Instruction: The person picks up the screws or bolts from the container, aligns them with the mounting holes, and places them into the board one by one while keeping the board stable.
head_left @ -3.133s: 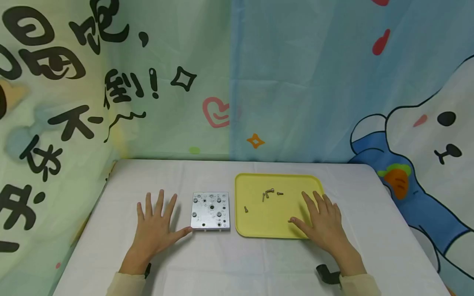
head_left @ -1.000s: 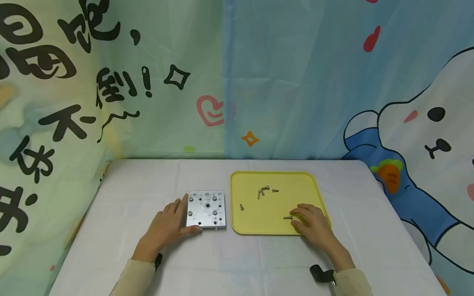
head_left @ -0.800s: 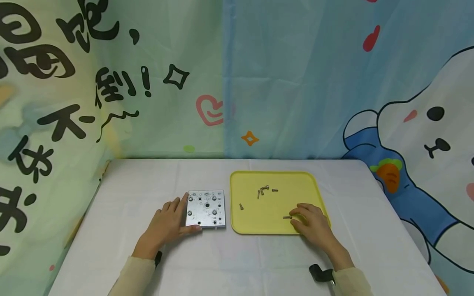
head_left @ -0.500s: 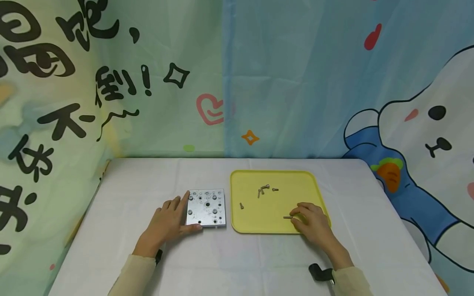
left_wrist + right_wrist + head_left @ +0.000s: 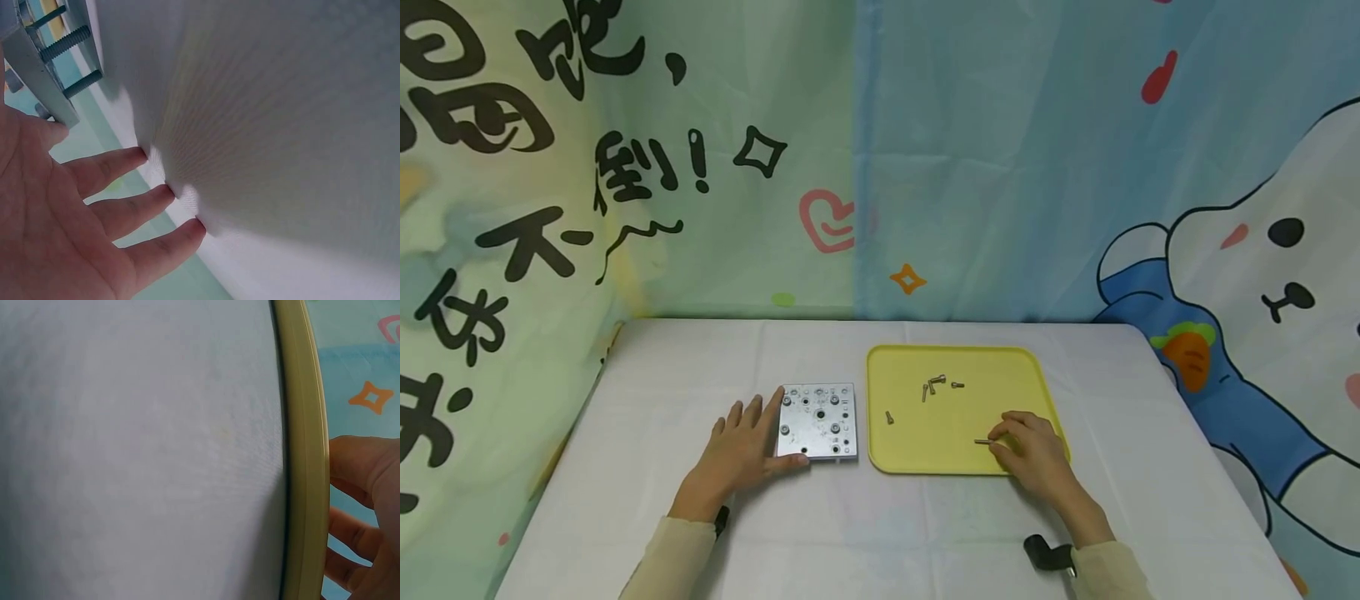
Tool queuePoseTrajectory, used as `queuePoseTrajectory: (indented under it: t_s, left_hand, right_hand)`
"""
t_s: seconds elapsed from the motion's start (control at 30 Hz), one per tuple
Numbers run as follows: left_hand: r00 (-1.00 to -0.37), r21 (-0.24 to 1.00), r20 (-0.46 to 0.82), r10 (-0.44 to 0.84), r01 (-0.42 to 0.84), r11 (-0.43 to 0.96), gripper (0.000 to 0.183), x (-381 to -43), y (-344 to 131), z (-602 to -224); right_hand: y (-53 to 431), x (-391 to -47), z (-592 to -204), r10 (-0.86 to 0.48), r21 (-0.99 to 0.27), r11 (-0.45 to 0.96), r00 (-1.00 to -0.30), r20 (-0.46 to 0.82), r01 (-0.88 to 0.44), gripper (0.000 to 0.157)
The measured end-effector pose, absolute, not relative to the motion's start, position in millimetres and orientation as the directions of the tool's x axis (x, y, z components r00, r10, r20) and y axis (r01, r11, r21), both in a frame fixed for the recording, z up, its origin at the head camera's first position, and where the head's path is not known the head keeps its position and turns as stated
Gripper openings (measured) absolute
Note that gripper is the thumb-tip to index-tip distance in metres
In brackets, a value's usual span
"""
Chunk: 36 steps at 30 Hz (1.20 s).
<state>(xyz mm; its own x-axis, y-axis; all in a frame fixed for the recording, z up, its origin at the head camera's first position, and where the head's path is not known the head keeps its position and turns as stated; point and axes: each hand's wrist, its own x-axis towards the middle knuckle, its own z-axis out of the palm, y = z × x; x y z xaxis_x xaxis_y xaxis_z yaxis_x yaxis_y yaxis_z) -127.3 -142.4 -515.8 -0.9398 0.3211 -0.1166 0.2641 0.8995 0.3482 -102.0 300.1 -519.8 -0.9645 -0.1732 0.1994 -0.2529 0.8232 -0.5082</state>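
Note:
A silver metal plate (image 5: 817, 421) with holes and bolt heads lies left of the yellow tray (image 5: 910, 454). My left hand (image 5: 737, 458) rests at its left side, thumb along the front edge and index finger at the far left corner. In the left wrist view, threaded bolts (image 5: 65, 44) stick out under the plate, and the other spread fingertips (image 5: 194, 228) touch the white cloth. Over the tray's right part, my right hand (image 5: 1037, 454) pinches a small screw (image 5: 982, 442) between thumb and index fingertips; its shank points left. The tray's rim hides that screw in the right wrist view.
Several loose screws (image 5: 934, 385) lie in the far part of the tray, with another screw (image 5: 890, 417) near its left rim. White cloth (image 5: 880, 533) covers the table. A printed curtain (image 5: 1000, 167) hangs behind it.
From spread flat, my left hand has shifted right against the plate's side. My right hand has gone from spread fingers to thumb and index on the screw. Over the last second both barely move.

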Motion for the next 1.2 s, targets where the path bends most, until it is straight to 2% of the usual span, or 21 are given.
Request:
queuePoseTrajectory:
  t_s: [0.37,0.7,1.2]
  left_hand:
    - [-0.940,0.348,-0.124,0.319,0.260,0.901,0.113,-128,-143,-516]
    - [-0.940,0.355,-0.125,0.317,0.256,0.899,0.114,-128,-143,-515]
    - [-0.939,0.363,-0.120,0.323,0.261,0.894,0.114,-129,-144,-515]
  right_hand:
    - [301,-102,-516,-0.191,-0.507,0.823,-0.966,0.174,-0.255,0.006]
    - [303,-106,-508,-0.185,-0.584,0.785,-0.978,0.096,-0.206,0.004]
    - [271,-117,-488,-0.250,-0.614,0.717,-0.944,0.216,-0.331,0.005]
